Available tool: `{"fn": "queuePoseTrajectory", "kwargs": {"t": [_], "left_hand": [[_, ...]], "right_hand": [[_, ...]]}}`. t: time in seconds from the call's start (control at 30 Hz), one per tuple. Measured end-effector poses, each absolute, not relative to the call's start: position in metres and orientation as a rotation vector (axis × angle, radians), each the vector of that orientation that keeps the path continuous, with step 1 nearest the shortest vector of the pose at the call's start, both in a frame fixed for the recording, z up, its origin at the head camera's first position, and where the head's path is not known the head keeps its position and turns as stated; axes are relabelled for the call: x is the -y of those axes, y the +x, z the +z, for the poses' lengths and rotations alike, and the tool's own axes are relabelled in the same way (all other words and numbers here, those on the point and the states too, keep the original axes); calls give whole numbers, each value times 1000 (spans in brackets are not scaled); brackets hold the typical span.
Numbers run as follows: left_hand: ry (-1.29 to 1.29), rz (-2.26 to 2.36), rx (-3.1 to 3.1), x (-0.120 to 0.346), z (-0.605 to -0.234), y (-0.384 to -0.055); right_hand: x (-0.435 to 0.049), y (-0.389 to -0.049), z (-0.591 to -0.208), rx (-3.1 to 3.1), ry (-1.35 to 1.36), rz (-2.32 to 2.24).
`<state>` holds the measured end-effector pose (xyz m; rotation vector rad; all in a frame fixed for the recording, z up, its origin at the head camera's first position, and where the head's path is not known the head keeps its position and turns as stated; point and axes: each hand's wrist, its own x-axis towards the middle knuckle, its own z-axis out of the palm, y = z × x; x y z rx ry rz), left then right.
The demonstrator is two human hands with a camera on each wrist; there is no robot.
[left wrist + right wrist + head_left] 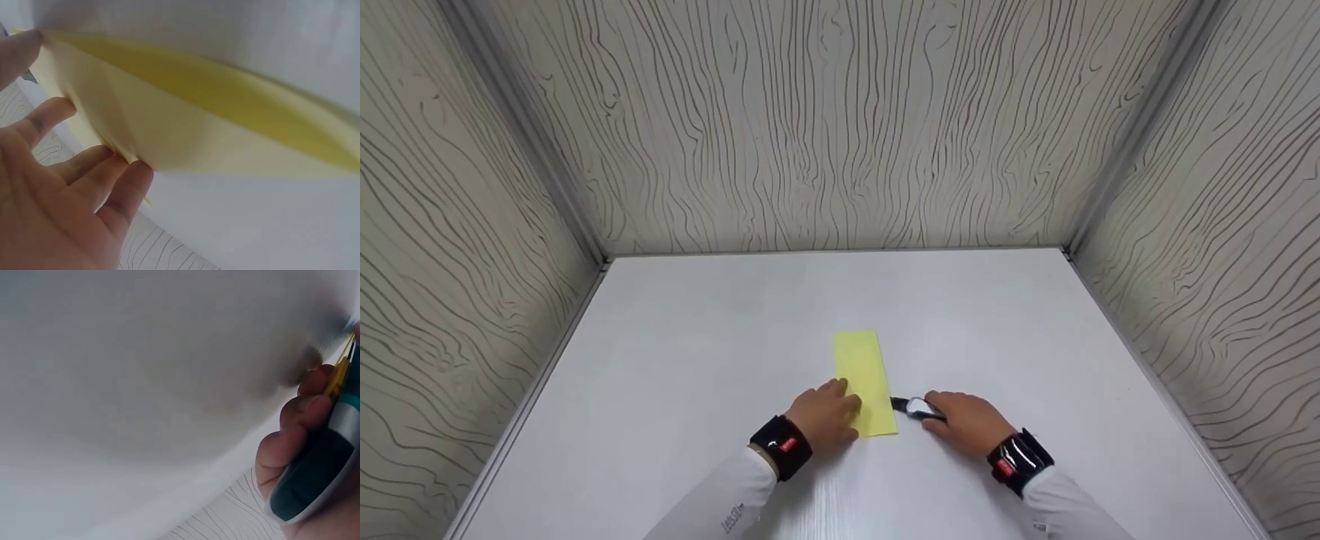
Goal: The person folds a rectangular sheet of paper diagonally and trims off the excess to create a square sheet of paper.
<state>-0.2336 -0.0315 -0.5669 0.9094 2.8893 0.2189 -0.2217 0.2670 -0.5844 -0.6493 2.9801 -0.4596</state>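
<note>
A narrow folded sheet of yellow paper (861, 358) lies lengthwise in front of me; in the left wrist view its fold gapes a little along one side. My left hand (823, 418) rests at its near left part, with spread fingers whose tips touch the paper's edge. My right hand (971, 424) grips a dark green and pale grey stapler (306, 478), the fingers curled round its body. The stapler's dark front end is right at the paper's right edge in the head view. A small yellow strip (336, 379) shows beside the stapler, near the right fingertips.
The white tabletop (697, 330) stretches around the paper. Wood-grain patterned panels (825, 127) stand at the back and both sides, joined by grey metal corner strips (1140, 120). Each wrist wears a black band (781, 448).
</note>
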Motion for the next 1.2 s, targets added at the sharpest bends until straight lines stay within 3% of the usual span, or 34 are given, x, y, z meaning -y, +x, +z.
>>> {"fn": "queuePoseTrajectory", "kwargs": {"t": [1.2], "left_hand": [[857, 218, -2863, 32, -574, -237]], "right_hand": [[-261, -231, -582, -3014, -656, -471]]}}
